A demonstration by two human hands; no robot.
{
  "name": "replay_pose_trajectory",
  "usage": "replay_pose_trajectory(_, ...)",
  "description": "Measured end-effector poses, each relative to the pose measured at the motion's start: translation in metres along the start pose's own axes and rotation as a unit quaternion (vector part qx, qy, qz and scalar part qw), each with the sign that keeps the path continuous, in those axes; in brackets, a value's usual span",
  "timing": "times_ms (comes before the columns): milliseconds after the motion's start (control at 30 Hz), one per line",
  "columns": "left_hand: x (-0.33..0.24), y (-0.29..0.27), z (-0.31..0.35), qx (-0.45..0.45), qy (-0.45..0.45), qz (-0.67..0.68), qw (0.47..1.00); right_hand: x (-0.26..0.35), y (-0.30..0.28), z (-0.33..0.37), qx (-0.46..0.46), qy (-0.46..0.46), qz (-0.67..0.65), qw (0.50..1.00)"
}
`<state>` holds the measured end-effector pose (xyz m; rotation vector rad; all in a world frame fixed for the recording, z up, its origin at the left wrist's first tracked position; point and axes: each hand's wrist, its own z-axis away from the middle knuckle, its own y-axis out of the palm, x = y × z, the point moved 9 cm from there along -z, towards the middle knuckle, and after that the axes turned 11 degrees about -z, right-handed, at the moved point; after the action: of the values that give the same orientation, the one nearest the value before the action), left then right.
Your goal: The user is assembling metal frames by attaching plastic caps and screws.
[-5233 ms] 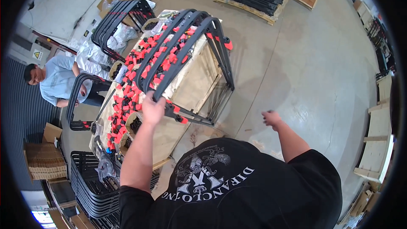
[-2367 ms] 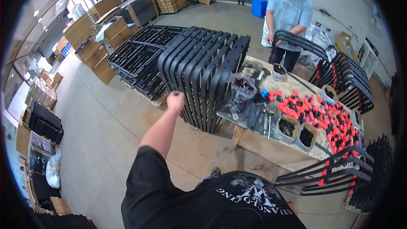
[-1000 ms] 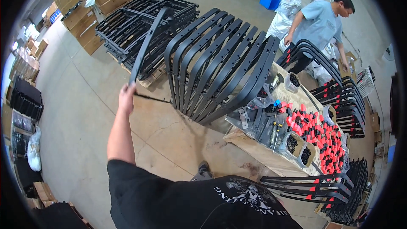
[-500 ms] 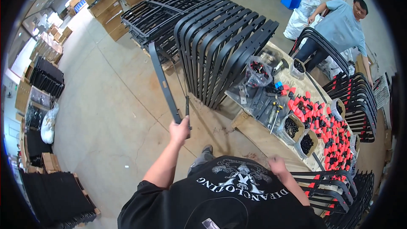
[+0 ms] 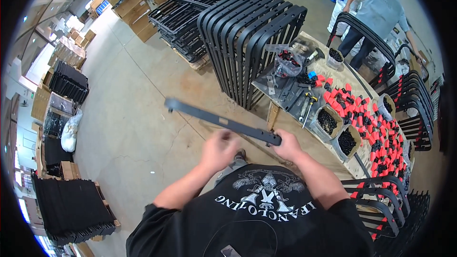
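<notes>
A black metal frame bar [image 5: 204, 114] with a slot and small holes slants across in front of my body, seen nearly edge-on. Its near right end sits in my right hand [image 5: 287, 146], fingers closed round it. My left hand [image 5: 221, 151] is just below the bar's middle, smeared by motion, so its fingers cannot be read. Whether it touches the bar is unclear. To the right, the workbench [image 5: 300, 143] bears red and black plastic pieces [image 5: 350, 114], a yellow-handled screwdriver [image 5: 309, 107] and bags of small black parts [image 5: 328, 120].
Black bent-tube frames [image 5: 247, 24] stand in a row beyond the bench, with more stacked on a pallet [image 5: 183, 24]. Across the bench a person in a light blue shirt [image 5: 376, 7] handles a frame. Frames with red fittings [image 5: 376, 204] stand at my lower right; black panels [image 5: 71, 204] lie far left.
The bar has swung from steep to nearly level. My right hand has come up and taken its end; my left hand, which was gripping it, has shifted slightly right and lost its earlier grip.
</notes>
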<state>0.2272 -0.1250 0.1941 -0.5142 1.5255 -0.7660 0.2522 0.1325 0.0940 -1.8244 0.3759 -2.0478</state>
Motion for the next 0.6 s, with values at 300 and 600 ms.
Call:
replay_pose_trajectory(300,0.085,-0.155,-0.013,-0.166,0.145,-0.034,0.975,0.009,-0.013,0.021,-0.054,-0.078,-0.012,0.995)
replay_pose_trajectory(600,-0.006,-0.105,-0.114,-0.137,0.191,0.127,0.964,0.058,-0.154,0.082,-0.182,-0.067,0.008,0.981)
